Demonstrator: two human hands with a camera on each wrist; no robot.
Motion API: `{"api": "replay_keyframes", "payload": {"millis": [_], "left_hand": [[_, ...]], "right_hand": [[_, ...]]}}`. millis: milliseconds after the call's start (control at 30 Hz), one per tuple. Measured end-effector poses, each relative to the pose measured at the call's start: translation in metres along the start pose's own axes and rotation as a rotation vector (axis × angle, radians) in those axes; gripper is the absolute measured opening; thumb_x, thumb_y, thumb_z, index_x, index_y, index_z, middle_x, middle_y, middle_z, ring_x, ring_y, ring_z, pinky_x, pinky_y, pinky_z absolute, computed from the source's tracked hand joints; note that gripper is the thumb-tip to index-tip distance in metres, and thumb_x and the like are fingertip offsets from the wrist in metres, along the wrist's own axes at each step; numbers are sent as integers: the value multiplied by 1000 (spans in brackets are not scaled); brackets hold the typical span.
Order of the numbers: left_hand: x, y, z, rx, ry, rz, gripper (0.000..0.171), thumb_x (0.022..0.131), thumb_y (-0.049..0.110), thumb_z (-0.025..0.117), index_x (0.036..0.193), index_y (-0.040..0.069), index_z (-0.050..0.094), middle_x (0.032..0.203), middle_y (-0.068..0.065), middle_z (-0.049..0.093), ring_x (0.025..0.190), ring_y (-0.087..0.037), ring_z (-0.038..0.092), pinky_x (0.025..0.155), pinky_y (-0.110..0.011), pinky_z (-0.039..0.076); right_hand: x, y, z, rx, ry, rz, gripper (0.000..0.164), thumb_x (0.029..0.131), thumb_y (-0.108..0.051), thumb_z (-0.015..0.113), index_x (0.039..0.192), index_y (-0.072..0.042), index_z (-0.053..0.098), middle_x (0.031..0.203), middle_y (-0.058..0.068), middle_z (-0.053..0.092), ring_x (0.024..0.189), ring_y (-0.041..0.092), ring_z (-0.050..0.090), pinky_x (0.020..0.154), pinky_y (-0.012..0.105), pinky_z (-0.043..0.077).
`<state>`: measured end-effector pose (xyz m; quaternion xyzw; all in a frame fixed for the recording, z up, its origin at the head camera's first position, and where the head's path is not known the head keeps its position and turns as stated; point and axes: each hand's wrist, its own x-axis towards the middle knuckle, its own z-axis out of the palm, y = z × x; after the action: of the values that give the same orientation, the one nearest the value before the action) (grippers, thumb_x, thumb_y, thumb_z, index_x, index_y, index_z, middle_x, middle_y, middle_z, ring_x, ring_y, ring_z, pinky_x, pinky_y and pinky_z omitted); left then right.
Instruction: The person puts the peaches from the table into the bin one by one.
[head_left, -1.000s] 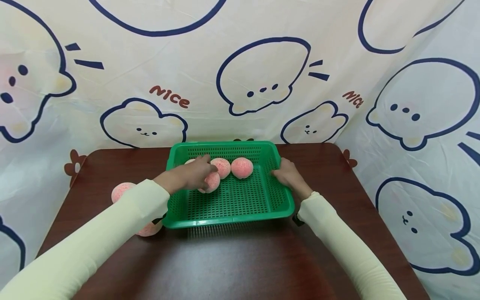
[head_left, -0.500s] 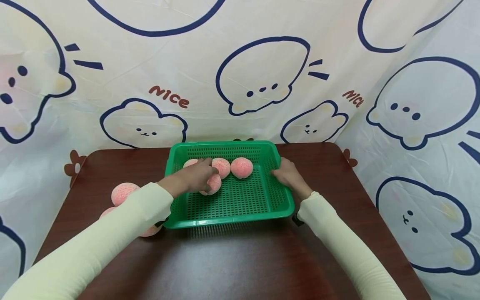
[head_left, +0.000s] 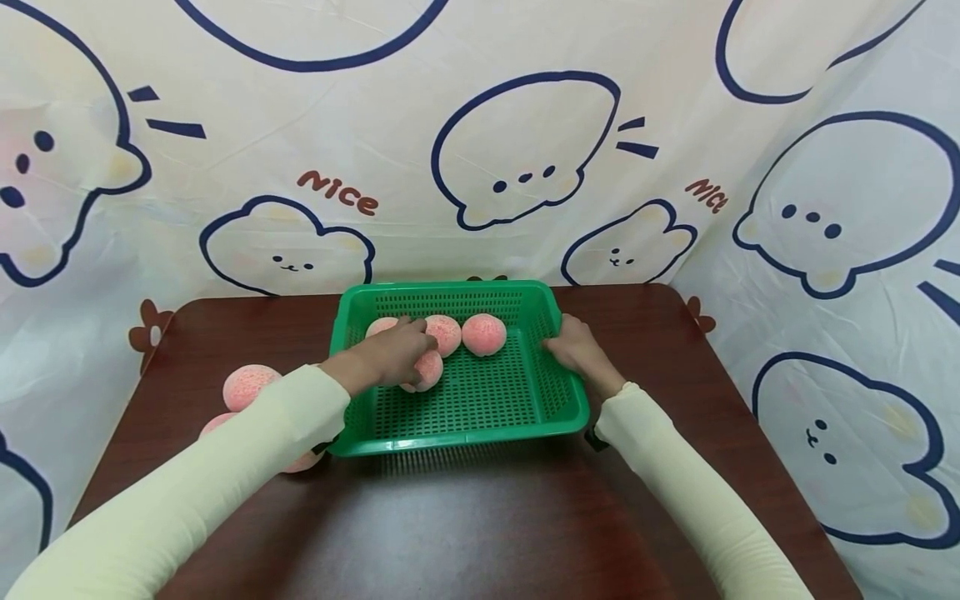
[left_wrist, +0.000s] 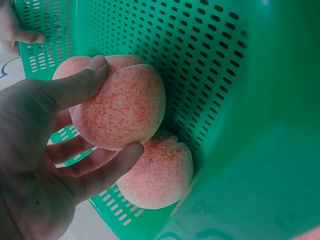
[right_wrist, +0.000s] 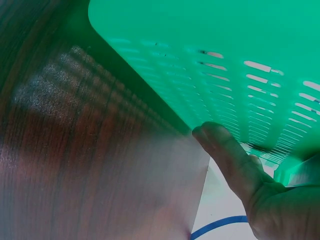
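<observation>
My left hand (head_left: 386,354) is inside the green plastic basket (head_left: 465,437), its thumb and fingers around a pink speckled peach (left_wrist: 122,107). That peach sits near the basket's left part, close to another peach (left_wrist: 157,175). Along the far side in the head view are a peach (head_left: 382,325) partly behind the hand, a second peach (head_left: 444,335) and a third peach (head_left: 483,334). My right hand (head_left: 576,346) grips the basket's right rim; in the right wrist view one finger (right_wrist: 227,155) lies along the outer wall.
Left of the basket, on the dark wooden table (head_left: 480,517), lie a peach (head_left: 250,387), another peach (head_left: 217,422) and a peach (head_left: 303,461), the last two partly covered by the left sleeve (head_left: 225,467). A printed curtain (head_left: 420,250) hangs behind the table.
My left hand has shifted slightly right and toward me with the peach, uncovering more of the peaches on the table. The right hand and basket have stayed in place.
</observation>
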<state>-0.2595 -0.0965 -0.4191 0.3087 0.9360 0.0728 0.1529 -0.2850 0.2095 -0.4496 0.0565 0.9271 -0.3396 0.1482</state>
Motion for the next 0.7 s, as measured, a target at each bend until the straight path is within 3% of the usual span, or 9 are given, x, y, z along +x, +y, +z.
{"api": "replay_keyframes", "payload": {"millis": [533, 700], "left_hand": [[4, 3, 3, 6, -27, -7, 50, 78, 14, 79, 124, 11, 59, 120, -13, 53, 103, -27, 46, 68, -31, 45], [5, 5, 1, 13, -48, -19, 55, 77, 14, 80, 128, 12, 58, 129, -15, 51, 113, -31, 47, 70, -32, 47]], "right_hand": [[0, -1, -1, -8, -3, -1, 44, 91, -15, 55, 130, 0, 42, 117, 20, 58, 97, 32, 63, 79, 43, 54], [1, 0, -1, -11, 2, 1, 41, 91, -15, 56, 127, 0, 44, 116, 19, 58, 97, 31, 63, 79, 43, 54]]}}
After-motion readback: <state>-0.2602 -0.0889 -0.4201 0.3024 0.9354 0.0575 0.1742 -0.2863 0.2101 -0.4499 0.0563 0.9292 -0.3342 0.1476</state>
